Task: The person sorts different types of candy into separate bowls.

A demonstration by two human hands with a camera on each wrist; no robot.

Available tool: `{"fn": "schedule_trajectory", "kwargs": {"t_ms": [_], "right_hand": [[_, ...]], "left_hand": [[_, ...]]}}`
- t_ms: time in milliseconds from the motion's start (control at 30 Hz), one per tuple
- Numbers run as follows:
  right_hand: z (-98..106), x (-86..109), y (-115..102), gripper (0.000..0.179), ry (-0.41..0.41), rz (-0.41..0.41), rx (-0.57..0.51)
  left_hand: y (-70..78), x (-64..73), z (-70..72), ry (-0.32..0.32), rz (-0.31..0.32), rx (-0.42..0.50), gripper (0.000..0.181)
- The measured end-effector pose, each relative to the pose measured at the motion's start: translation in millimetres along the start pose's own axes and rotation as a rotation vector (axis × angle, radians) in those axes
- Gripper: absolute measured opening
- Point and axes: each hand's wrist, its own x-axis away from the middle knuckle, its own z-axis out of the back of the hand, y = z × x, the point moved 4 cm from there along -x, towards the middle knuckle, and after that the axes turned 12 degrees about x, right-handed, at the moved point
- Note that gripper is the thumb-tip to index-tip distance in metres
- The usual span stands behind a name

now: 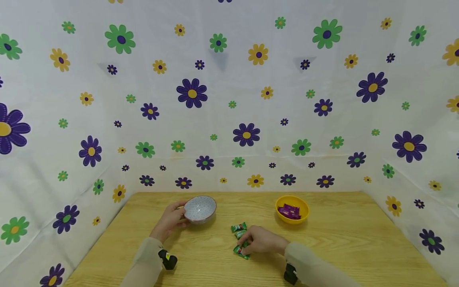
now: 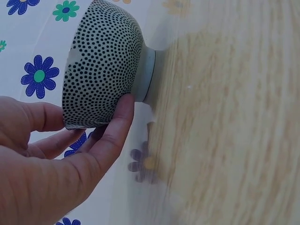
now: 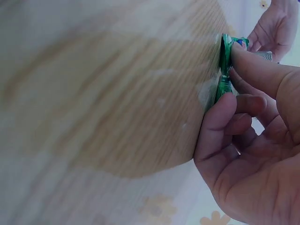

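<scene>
My left hand [image 1: 173, 220] grips the near-left side of a bowl [image 1: 200, 209], thumb at the rim and fingers along its outer wall. The left wrist view shows the bowl's [image 2: 101, 65] dark-dotted outside, with its foot ring right at the tabletop. Over a short row of green-wrapped candies, my right hand [image 1: 263, 240] pinches the nearest green candy [image 1: 241, 252] between thumb and fingers. That candy [image 3: 227, 51] lies close to the wood in the right wrist view. Just beyond the fingers is another green candy [image 1: 238, 227]; the hand partly hides the row.
A yellow bowl [image 1: 304, 217] holding several purple-wrapped candies [image 1: 289, 211] stands at the back right of the wooden table [image 1: 201, 263]. A flower-printed white sheet [image 1: 229, 115] hangs behind the table and along both sides. Each wrist wears a small black camera.
</scene>
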Motion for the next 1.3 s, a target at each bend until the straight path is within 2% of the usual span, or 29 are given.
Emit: {"fn": "schedule_trajectory", "kwargs": {"t_ms": [100, 300, 567, 800, 1033, 1300], "right_hand": [[-2.3, -0.3, -1.3, 0.017, -0.001, -0.007, -0.001], [-6.3, -1.7, 0.8, 0.002, 0.014, -0.016, 0.036], [-6.1, -0.3, 0.3, 0.01, 0.044, -0.018, 0.05], [-7.6, 0.7, 0.4, 0.006, 0.068, -0.026, 0.035], [-6.3, 4.9, 0.8, 0.004, 0.074, -0.044, 0.05], [-4.1, 4.3, -4.0, 0.008, 0.072, -0.047, 0.069]], "left_hand": [[-2.0, -0.4, 2.2, 0.011, 0.011, -0.011, 0.044], [-3.0, 2.3, 2.4, 0.017, 0.02, -0.022, 0.044], [-3.1, 3.9, 2.7, 0.019, 0.033, -0.027, 0.044], [-3.4, 4.7, 2.2, 0.025, 0.032, -0.028, 0.043], [-4.4, 2.4, -0.6, -0.017, 0.013, 0.0, 0.044], [1.2, 1.8, -0.2, -0.008, 0.024, -0.003, 0.044]]}}
